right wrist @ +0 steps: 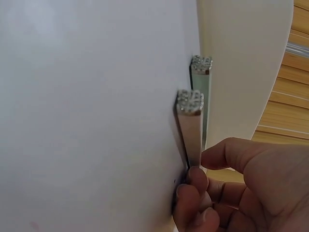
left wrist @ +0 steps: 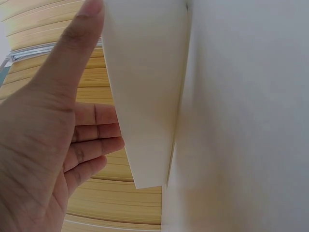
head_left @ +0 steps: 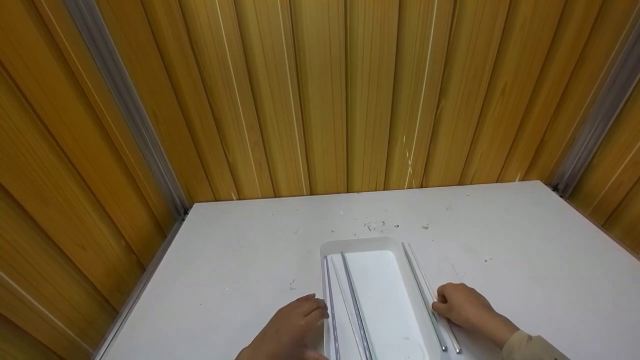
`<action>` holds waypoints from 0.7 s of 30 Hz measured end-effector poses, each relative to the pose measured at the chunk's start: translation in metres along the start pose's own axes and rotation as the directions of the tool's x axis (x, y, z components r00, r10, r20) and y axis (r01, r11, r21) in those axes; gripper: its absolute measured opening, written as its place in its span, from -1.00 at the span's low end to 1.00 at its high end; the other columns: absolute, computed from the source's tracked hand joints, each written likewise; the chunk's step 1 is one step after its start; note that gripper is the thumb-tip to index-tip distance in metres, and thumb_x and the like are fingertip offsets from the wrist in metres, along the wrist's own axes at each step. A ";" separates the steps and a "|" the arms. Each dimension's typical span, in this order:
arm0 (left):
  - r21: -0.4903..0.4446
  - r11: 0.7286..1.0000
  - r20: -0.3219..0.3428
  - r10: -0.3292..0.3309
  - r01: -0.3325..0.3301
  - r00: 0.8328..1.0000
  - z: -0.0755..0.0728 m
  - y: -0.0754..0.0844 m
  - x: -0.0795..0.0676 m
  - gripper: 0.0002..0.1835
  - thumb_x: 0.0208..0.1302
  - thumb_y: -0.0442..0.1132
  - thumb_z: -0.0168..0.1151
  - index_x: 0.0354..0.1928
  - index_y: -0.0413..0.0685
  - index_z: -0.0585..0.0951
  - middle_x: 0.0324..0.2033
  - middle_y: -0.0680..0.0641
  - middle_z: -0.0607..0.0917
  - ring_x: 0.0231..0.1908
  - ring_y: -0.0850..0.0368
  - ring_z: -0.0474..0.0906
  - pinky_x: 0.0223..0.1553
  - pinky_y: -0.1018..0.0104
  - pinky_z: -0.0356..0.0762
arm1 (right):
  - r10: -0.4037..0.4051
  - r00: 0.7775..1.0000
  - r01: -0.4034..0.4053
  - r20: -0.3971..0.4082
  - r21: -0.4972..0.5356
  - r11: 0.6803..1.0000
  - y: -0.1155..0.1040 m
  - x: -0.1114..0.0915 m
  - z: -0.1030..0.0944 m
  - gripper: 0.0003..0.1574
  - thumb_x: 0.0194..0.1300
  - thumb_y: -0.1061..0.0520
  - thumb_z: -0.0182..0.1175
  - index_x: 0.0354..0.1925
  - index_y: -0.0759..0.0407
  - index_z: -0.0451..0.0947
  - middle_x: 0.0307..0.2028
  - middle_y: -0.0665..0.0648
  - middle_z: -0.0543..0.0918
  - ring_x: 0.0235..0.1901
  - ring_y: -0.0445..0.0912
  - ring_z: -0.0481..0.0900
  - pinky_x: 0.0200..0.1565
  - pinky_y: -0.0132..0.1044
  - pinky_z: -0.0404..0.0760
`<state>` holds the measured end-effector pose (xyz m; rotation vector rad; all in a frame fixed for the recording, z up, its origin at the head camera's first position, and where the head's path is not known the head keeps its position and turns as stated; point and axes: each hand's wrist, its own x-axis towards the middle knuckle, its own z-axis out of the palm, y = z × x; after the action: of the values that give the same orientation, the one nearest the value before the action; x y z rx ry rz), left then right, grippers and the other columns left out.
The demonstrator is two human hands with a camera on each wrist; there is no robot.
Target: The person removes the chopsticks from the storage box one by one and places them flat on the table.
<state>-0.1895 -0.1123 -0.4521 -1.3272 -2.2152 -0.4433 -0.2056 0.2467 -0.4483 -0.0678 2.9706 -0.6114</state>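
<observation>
A pale pink chopstick (head_left: 453, 336) with a glittery silver end lies on the table to the right of a white rectangular tray (head_left: 357, 245). My right hand (head_left: 462, 304) pinches it partway along its length, thumb and fingertips on either side in the right wrist view. A greenish chopstick (right wrist: 202, 87) with a similar end lies beside it, along the tray's outer wall. Inside the tray, several long thin chopsticks (head_left: 353, 295) lie lengthwise towards the left side. My left hand (head_left: 299, 322) rests at the tray's left rim, thumb and fingers extended, fingertips at its wall (left wrist: 145, 96).
The white table (head_left: 240, 260) has dark specks and scuffs (head_left: 375, 226) beyond the tray. Wood-patterned panels (head_left: 370, 100) rise behind it and at both sides, with grey metal posts (head_left: 130, 100) at the corners.
</observation>
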 end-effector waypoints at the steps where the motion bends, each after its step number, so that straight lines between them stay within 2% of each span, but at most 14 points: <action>1: 0.012 1.000 -0.006 0.012 -0.012 1.000 0.000 -0.001 0.000 -0.18 -0.23 0.51 0.29 -0.19 -0.09 0.59 -0.14 0.04 0.65 -0.06 0.23 0.58 0.16 0.18 0.60 | -0.003 1.000 0.003 0.004 0.004 1.000 0.000 0.000 0.000 -0.70 0.14 0.10 0.21 -0.64 0.11 0.39 -0.69 -0.01 0.42 -0.63 -0.14 0.38 -0.60 -0.38 0.30; 7: 0.047 0.998 -0.023 0.050 -0.049 0.998 0.002 -0.003 -0.002 -0.19 -0.27 0.49 0.34 -0.20 -0.07 0.58 -0.16 0.05 0.63 -0.09 0.25 0.56 0.18 0.23 0.58 | 0.000 1.000 0.000 0.025 0.013 1.000 0.000 -0.001 -0.002 -0.74 0.16 0.11 0.18 -0.61 0.12 0.42 -0.67 0.01 0.43 -0.61 -0.13 0.38 -0.59 -0.38 0.32; 15: 0.021 0.999 -0.038 0.051 -0.050 0.998 0.003 -0.004 -0.002 -0.20 -0.27 0.48 0.35 -0.20 -0.08 0.59 -0.15 0.05 0.64 -0.09 0.25 0.57 0.15 0.18 0.61 | 0.004 1.000 -0.004 0.024 0.006 1.000 -0.002 0.001 -0.007 -0.73 0.20 0.10 0.19 -0.59 0.13 0.46 -0.66 0.00 0.45 -0.59 -0.13 0.40 -0.56 -0.36 0.35; 21: 0.035 0.998 -0.037 0.059 -0.058 0.998 0.003 -0.004 -0.001 -0.19 -0.27 0.49 0.35 -0.21 -0.09 0.59 -0.16 0.04 0.64 -0.09 0.24 0.57 0.12 0.17 0.63 | -0.008 1.000 0.008 0.026 -0.008 1.000 -0.002 0.002 -0.012 -0.76 0.22 0.09 0.19 -0.54 0.13 0.48 -0.63 0.00 0.47 -0.57 -0.13 0.40 -0.55 -0.34 0.36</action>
<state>-0.1933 -0.1136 -0.4555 -1.3513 -2.1376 -0.4046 -0.2093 0.2493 -0.4364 -0.0880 2.9489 -0.5948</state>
